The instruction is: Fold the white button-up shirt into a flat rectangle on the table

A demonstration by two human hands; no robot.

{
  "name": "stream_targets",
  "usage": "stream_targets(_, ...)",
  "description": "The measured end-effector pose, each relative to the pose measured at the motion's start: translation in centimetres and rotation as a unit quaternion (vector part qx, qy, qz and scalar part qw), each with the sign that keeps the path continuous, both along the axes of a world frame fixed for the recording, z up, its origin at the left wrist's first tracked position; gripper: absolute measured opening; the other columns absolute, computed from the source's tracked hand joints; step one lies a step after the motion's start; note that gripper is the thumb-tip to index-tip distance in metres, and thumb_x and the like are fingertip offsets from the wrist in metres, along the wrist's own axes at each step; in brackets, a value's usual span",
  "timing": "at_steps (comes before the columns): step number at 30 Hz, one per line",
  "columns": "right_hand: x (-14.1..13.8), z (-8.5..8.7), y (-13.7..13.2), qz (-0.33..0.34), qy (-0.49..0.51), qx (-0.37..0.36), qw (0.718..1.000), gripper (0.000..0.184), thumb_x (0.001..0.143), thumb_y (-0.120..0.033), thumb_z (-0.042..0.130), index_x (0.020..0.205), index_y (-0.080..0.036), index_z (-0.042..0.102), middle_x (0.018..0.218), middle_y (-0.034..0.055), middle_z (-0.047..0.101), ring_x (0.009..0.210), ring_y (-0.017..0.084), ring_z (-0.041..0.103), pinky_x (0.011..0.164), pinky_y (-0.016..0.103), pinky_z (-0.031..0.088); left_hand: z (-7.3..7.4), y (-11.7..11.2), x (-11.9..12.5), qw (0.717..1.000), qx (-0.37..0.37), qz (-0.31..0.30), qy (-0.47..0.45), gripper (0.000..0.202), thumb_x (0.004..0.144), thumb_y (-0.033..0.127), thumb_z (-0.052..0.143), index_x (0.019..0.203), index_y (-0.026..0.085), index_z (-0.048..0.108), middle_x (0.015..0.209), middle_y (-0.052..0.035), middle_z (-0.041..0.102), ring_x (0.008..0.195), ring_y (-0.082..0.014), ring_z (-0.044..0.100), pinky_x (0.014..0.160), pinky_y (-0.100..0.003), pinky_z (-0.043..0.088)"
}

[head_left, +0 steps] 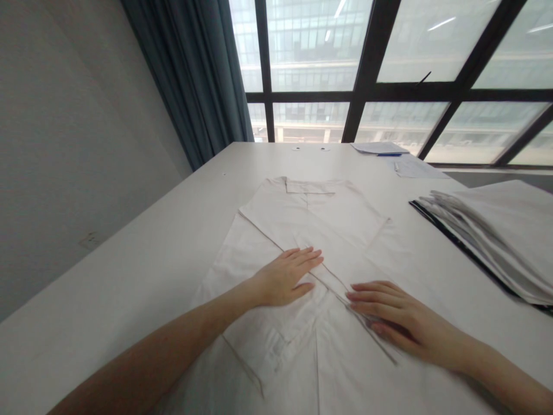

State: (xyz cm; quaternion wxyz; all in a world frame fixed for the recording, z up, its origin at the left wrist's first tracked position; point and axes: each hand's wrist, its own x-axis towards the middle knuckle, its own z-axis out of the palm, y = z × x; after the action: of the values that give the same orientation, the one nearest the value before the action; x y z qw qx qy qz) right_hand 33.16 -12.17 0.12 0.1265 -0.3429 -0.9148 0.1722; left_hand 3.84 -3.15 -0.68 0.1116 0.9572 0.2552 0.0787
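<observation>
A white shirt [330, 222] lies spread on the table, its collar [310, 187] toward the window. One sleeve or folded panel [254, 259] runs diagonally across its front. My left hand [285, 276] rests flat on this fold near the middle, palm down and fingers stretched out. To its right, my right hand [401, 320] lies over the lower end of the fold, fingers extended and thumb apart. Its fingertips touch the cloth edge; cloth under the palm is partly hidden. The shirt's lower part runs out of view at the bottom.
The white table [173, 230] reaches back to the window [315, 46]. A stack of white cloth or sheets [496, 230] with a black edge sits at right. Papers [380, 148] and a blue pen [389, 154] lie at the far right. A blue curtain [203, 75] hangs behind.
</observation>
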Motion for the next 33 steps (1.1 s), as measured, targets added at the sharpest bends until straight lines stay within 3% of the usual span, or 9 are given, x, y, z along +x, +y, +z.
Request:
stream_targets(6, -1.5, 1.1, 0.2, 0.005, -0.018, 0.064, 0.998, 0.036, 0.095, -0.023, 0.049, 0.13, -0.027, 0.056, 0.133, 0.0065, 0.059, 0.125, 0.019, 0.051, 0.104, 0.037, 0.042, 0.0, -1.1, 0.0, 0.999, 0.019, 0.003, 0.04, 0.076, 0.089, 0.052, 0.05, 0.147, 0.01, 0.026, 0.156, -0.0182, 0.023, 0.145, -0.0279, 0.019, 0.117, -0.046, 0.017)
stream_targets(11, -3.5, 2.0, 1.0, 0.016, -0.055, 0.116, 0.992, 0.037, 0.096, -0.028, 0.048, 0.132, -0.029, 0.054, 0.14, 0.0064, 0.053, 0.132, 0.022, 0.043, 0.108, 0.047, 0.036, -0.6, -3.8, -0.6, 0.996, 0.072, 0.056, -0.006, 0.064, 0.093, 0.043, 0.047, 0.143, 0.009, 0.028, 0.151, -0.0203, 0.034, 0.143, -0.0289, 0.026, 0.114, -0.048, 0.024)
stream_targets(13, -4.4, 1.9, 1.5, 0.026, -0.074, 0.131, 0.988, 0.037, 0.096, -0.033, 0.048, 0.132, -0.031, 0.054, 0.145, 0.0051, 0.048, 0.135, 0.024, 0.039, 0.109, 0.051, 0.033, -0.7, -4.9, -0.9, 0.992, 0.086, 0.083, -0.042, 0.054, 0.088, 0.035, 0.053, 0.134, 0.009, 0.038, 0.144, -0.0211, 0.042, 0.139, -0.0301, 0.032, 0.111, -0.049, 0.03)
stream_targets(16, -5.6, 1.3, 1.9, 0.044, -0.09, 0.138, 0.985, 0.036, 0.096, -0.041, 0.046, 0.131, -0.034, 0.054, 0.149, 0.0033, 0.042, 0.138, 0.026, 0.034, 0.11, 0.054, 0.029, -0.4, -5.8, -1.2, 0.985, 0.083, 0.118, -0.09, 0.03, 0.079, 0.027, 0.062, 0.104, 0.014, 0.053, 0.127, -0.018, 0.054, 0.127, -0.0312, 0.045, 0.102, -0.047, 0.041)
stream_targets(20, -5.9, 0.3, 1.8, 0.025, -0.089, 0.153, 0.984, 0.038, 0.095, -0.045, 0.047, 0.131, -0.035, 0.054, 0.151, 0.0025, 0.039, 0.14, 0.028, 0.031, 0.109, 0.055, 0.03, 0.1, -5.7, -0.9, 0.984, 0.076, 0.124, -0.1, 0.012, 0.073, 0.02, 0.064, 0.076, 0.018, 0.053, 0.096, -0.0082, 0.059, 0.098, -0.0259, 0.055, 0.085, -0.041, 0.047)
stream_targets(28, -5.9, -0.6, 1.4, -0.077, -0.089, 0.212, 0.97, 0.035, 0.095, -0.034, 0.049, 0.129, -0.032, 0.057, 0.148, 0.0031, 0.044, 0.139, 0.029, 0.032, 0.108, 0.057, 0.029, -0.1, -5.2, -0.9, 0.986, 0.085, 0.061, -0.128, 0.008, 0.073, 0.009, 0.055, 0.075, 0.017, 0.055, 0.086, -0.0045, 0.057, 0.085, -0.0195, 0.052, 0.079, -0.033, 0.044)
stream_targets(33, -5.8, -0.6, 1.6, -0.07, -0.058, 0.204, 0.975, 0.033, 0.095, -0.031, 0.049, 0.125, -0.027, 0.06, 0.142, 0.0064, 0.051, 0.134, 0.028, 0.039, 0.107, 0.054, 0.032, 0.0, -5.2, -1.0, 0.988, 0.044, 0.063, -0.136, 0.008, 0.08, 0.01, 0.053, 0.079, 0.017, 0.054, 0.088, -0.0047, 0.058, 0.088, -0.0196, 0.052, 0.082, -0.034, 0.043)
